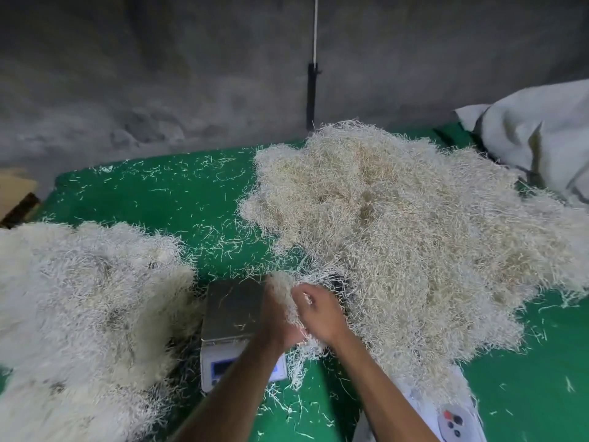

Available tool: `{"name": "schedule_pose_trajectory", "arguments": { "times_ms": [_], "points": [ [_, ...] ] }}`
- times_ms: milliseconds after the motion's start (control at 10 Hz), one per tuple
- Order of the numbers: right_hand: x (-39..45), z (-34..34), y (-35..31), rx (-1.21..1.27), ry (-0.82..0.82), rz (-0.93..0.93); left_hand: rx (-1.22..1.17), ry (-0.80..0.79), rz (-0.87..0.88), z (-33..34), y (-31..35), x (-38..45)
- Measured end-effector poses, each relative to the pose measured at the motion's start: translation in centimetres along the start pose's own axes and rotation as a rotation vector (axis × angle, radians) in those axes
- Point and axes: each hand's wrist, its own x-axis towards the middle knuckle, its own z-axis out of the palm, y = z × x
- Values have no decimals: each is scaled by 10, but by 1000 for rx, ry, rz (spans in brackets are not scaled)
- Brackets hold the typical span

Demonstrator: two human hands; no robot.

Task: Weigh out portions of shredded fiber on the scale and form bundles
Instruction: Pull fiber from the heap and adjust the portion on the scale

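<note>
left hand (276, 317) and right hand (320, 311) press together around a fiber clump (288, 301) beside the scale (234, 330), fingers curled into it.

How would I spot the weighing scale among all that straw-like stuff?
Start at the green table and look between the two pale fiber heaps, at the near edge. The scale sits there, just left of the hands: a flat metal plate on a white body with a small blue display, the only hard, boxy thing among the fluff.
</note>
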Motion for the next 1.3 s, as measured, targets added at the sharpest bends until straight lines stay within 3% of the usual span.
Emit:
{"name": "schedule_pose_trajectory", "arguments": {
  "times_ms": [100,200,300,400,500,600,700,800,900,1000,1100,1200,1300],
  "points": [
    [-2,6,20,200,123,119,180,281,14,-18,0,16],
    [19,-1,31,459,309,529,90,364,8,-31,4,22],
    [51,-16,28,660,310,779,217,247,-2,-36,4,17],
    [62,-16,14,222,270,579,464,101,164,-39,0,13],
    [45,15,0,-19,2,208,262,14,222,-28,18,22],
    [12,15,7,40,-227,194,359,19,101,-17,31,38],
    [0,-3,23,313,-215,343,379,93,96,-26,22,45],
    [19,-3,29,819,63,676,350,248,55,-36,10,45],
    [42,-5,21,735,132,804,357,215,57,-49,-9,35],
    [52,-8,6,814,239,776,480,216,7,-51,-14,15],
    [38,1,-16,310,26,485,43,13,6,-52,-2,10],
    [14,20,-26,-108,-161,195,-171,-200,1,-39,21,6],
    [0,14,-19,23,-157,304,156,-118,-35,-22,27,2]
  ]
}}
